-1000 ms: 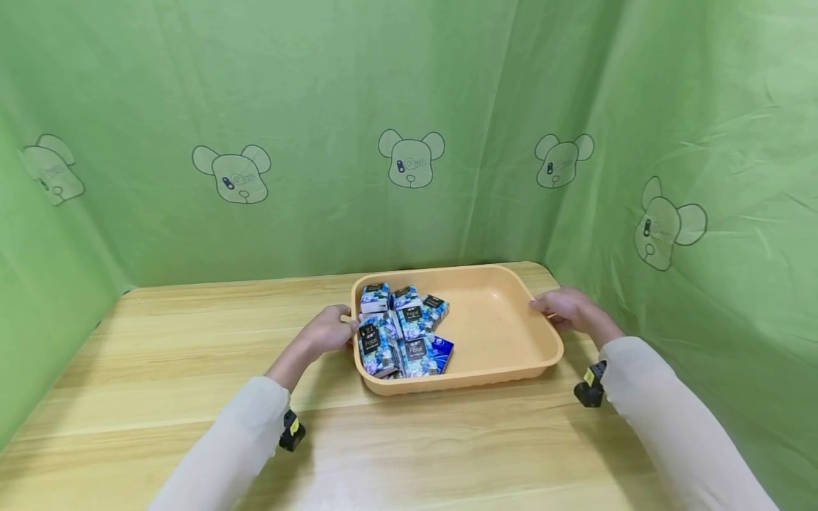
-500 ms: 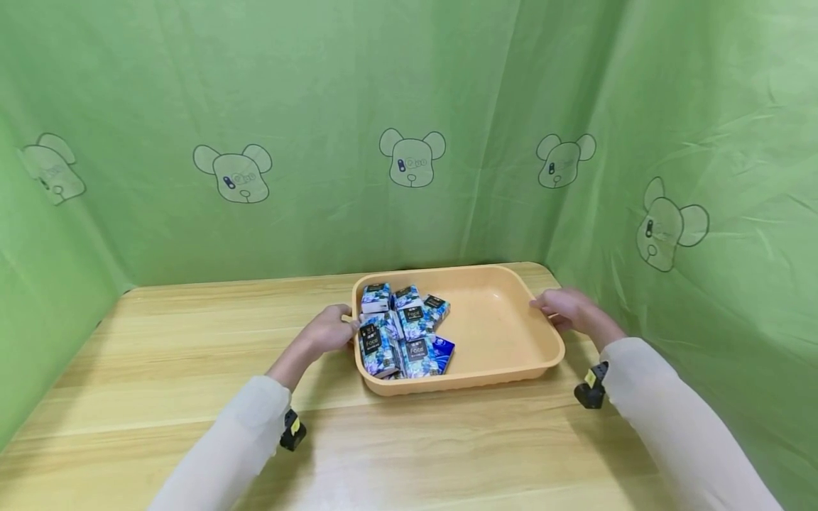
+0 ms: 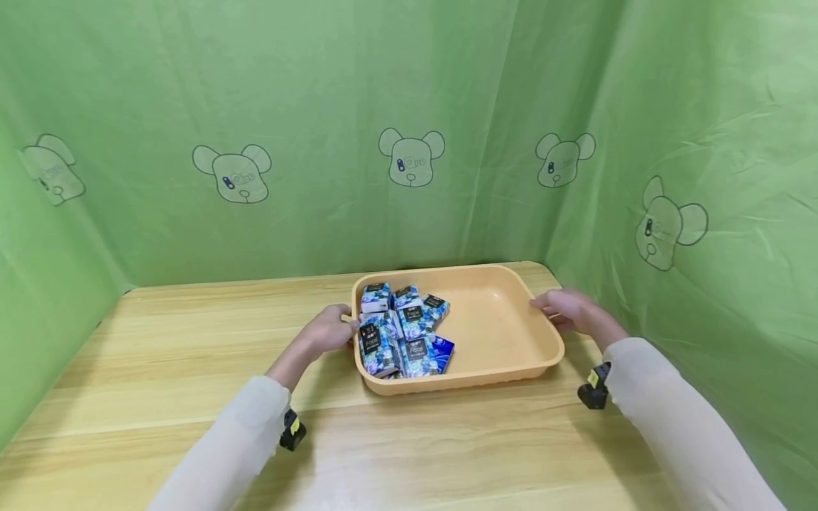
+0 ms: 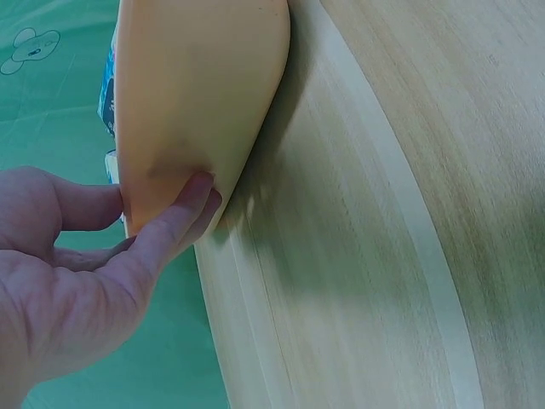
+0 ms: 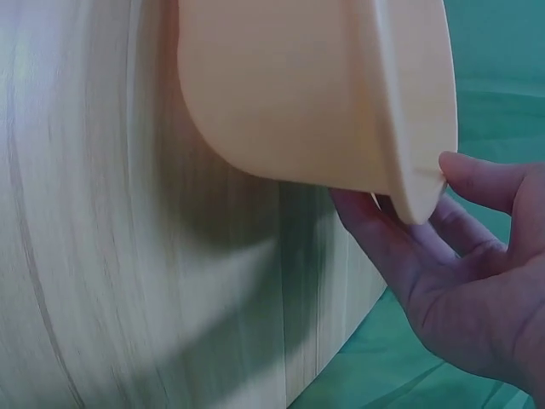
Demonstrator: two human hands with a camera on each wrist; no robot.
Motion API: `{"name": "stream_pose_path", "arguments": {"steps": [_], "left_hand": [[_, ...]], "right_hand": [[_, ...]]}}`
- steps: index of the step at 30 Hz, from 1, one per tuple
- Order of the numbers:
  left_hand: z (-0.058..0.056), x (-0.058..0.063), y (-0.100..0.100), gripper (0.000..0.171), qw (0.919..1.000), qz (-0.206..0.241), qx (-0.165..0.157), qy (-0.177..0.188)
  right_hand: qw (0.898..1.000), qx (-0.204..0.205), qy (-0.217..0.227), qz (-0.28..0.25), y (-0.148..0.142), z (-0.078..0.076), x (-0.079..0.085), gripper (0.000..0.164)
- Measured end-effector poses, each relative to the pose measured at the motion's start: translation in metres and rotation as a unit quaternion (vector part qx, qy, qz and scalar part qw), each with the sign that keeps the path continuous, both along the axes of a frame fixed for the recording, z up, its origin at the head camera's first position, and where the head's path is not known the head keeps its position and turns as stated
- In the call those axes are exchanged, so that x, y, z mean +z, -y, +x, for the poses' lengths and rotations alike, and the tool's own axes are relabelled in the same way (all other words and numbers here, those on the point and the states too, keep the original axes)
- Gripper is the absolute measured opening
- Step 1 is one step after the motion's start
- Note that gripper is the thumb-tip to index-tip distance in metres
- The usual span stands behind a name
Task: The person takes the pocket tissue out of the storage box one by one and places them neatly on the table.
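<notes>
An orange plastic tray (image 3: 492, 333) is at the back right of the table in the head view. Several blue floral tissue packs (image 3: 412, 323) are heaped in its left half. My left hand (image 3: 327, 328) grips the tray's left side; in the left wrist view the thumb is at the rim and the fingers (image 4: 174, 217) press the outer wall. At the opposite end my right hand (image 3: 565, 310) holds the right rim. The right wrist view shows that thumb (image 5: 481, 181) on the rim and the fingers curled beneath it.
The wooden table (image 3: 192, 341) extends to the left and in front of the tray. A green curtain (image 3: 319, 142) printed with bear heads hangs behind and along both sides, close to the right hand.
Almost nothing differs. The right forearm has shifted very slightly to the right, while the tray, the packs and both hands' holds stay the same.
</notes>
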State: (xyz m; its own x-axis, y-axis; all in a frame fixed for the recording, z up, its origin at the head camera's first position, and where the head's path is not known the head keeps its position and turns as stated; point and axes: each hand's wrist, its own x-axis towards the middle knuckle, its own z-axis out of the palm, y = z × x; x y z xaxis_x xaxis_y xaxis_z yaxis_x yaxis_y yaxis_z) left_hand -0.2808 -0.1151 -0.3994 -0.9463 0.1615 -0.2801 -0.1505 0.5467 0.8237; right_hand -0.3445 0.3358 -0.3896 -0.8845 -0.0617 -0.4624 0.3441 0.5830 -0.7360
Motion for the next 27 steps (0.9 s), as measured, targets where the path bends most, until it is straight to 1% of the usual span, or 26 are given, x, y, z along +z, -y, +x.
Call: {"name": "stream_pose_path", "arguments": {"steps": [2, 8, 13, 16, 18, 21, 23, 27], "left_hand": [[0.0001, 0.0001, 0.0004, 0.052, 1.0000, 0.001, -0.001, -0.001], [-0.0002, 0.0009, 0.0016, 0.053, 1.0000, -0.001, -0.001, -0.002], [-0.0008, 0.0012, 0.0023, 0.052, 0.9999, 0.014, 0.003, 0.003], [-0.0014, 0.0002, 0.0023, 0.050, 0.9998, 0.018, 0.004, 0.000], [-0.0017, -0.0008, 0.0020, 0.049, 0.9999, 0.009, 0.005, -0.005], [-0.0004, -0.0012, 0.0012, 0.048, 0.9997, -0.018, 0.005, -0.016], [0.0013, -0.0001, 0.0003, 0.048, 0.9990, -0.038, 0.004, -0.024], [0.0031, 0.0031, -0.0014, 0.050, 0.9974, -0.060, 0.005, -0.040]], "right_hand": [[1.000, 0.008, -0.002, -0.004, -0.0011, -0.0002, -0.0001, 0.064], [1.000, 0.012, -0.006, -0.018, -0.0032, -0.0009, -0.0004, 0.062], [0.999, 0.005, -0.008, -0.038, -0.0042, -0.0009, -0.0016, 0.062], [0.999, -0.003, -0.011, -0.047, -0.0034, -0.0003, -0.0025, 0.062], [0.999, -0.007, -0.013, -0.046, -0.0027, 0.0005, -0.0029, 0.060], [0.999, -0.008, -0.018, -0.041, -0.0027, 0.0019, -0.0046, 0.059], [0.999, -0.006, -0.019, -0.038, -0.0033, 0.0033, -0.0056, 0.059], [0.999, 0.000, -0.019, -0.033, -0.0042, 0.0053, -0.0061, 0.061]]}}
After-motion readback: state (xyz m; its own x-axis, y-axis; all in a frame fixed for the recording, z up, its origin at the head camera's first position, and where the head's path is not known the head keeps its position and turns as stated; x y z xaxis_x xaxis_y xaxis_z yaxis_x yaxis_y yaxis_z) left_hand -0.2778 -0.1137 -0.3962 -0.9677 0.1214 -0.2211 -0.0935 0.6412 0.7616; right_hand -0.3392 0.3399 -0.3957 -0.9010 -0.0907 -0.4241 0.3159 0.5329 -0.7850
